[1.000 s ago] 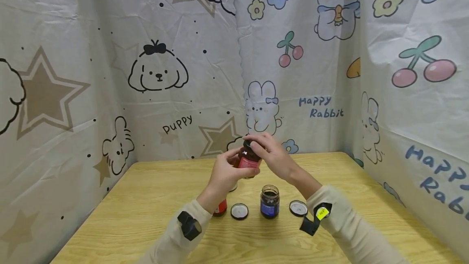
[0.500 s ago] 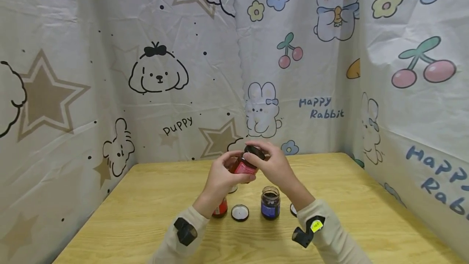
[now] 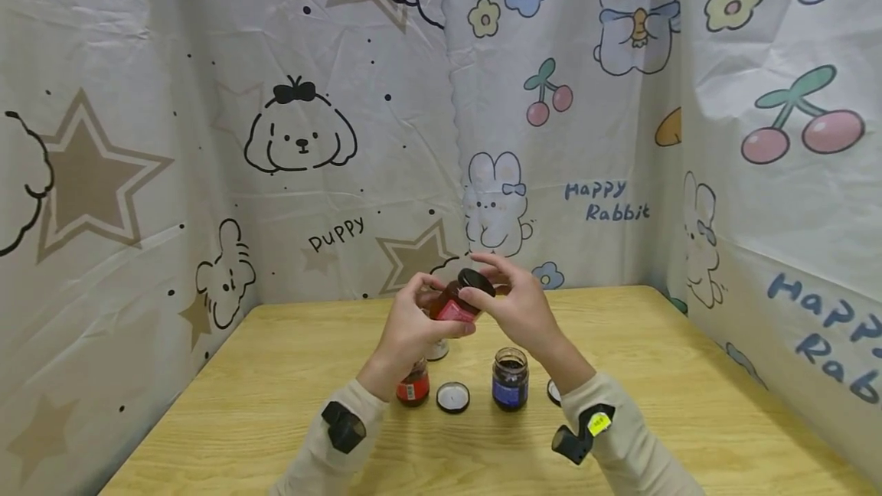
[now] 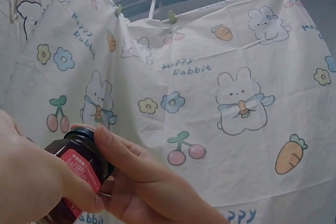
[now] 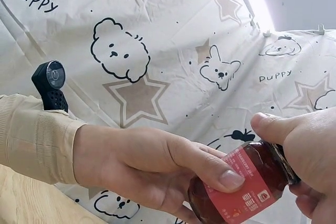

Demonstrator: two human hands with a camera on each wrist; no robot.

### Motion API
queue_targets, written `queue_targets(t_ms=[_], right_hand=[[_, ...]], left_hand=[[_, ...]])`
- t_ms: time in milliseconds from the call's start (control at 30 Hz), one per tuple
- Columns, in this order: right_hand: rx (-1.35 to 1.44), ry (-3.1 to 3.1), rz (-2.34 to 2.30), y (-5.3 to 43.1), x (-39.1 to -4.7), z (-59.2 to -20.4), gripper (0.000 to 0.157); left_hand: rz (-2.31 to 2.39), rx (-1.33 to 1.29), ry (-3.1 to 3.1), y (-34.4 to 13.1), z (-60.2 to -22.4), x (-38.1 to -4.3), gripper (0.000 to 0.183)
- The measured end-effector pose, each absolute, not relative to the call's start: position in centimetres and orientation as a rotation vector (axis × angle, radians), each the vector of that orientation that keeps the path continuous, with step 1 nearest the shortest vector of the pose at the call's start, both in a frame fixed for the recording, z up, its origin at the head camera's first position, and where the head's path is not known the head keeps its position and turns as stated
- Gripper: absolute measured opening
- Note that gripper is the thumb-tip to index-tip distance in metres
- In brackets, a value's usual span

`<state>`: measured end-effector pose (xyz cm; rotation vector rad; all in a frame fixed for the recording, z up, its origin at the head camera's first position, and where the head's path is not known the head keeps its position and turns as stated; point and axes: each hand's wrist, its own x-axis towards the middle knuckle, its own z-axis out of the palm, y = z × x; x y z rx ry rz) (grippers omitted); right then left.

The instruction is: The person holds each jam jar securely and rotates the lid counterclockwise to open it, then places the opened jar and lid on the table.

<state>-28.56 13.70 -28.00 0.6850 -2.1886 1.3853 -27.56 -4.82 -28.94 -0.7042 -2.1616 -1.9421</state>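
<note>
My left hand [image 3: 406, 327] grips a strawberry jam jar [image 5: 241, 192] with a pink-red label, fingers and thumb round its body. The jar is raised over the table and tilted, its black lid [image 3: 475, 282] towards the right. My right hand [image 3: 527, 312] holds the lid at its edge with thumb and fingers; the lid sits on the jar's mouth. On the table below, an open jar with a blue label [image 3: 510, 381] holds dark contents. A jar with a red label [image 3: 413, 385] stands beside my left wrist, its top partly hidden by that hand.
A lid [image 3: 452, 397] lies with its white inside up between the two standing jars. Another lid [image 3: 553, 393] is mostly hidden by the right sleeve. Behind the left hand stands a partly covered jar [image 3: 437, 349]. Printed curtains [image 3: 344, 113] surround the wooden table [image 3: 276, 389].
The held jar has tilted further and shifted slightly left. My right hand has turned round the lid, its fingers now more spread, and the right forearm has moved left over the lid on the table.
</note>
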Motion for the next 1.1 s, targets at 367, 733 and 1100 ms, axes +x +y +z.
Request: queue_targets(t_ms=[367, 733, 1100], right_hand=[[0.948, -2.17, 1.468, 13.9, -26.2, -25.6, 0.051], [1.127, -2.168, 1.561, 14.3, -27.0, -26.5, 0.048], [1.315, -2.117, 1.651, 14.8, -27.8, -27.0, 0.048]], left_hand=[[-1.959, -0.72, -2.158, -4.9, -28.9, -28.1, 0.061], [-2.032, -0.714, -2.139, -5.1, -31.2, -30.3, 0.065], [-2.079, -0.747, -2.121, -5.1, -31.3, -30.4, 0.062]])
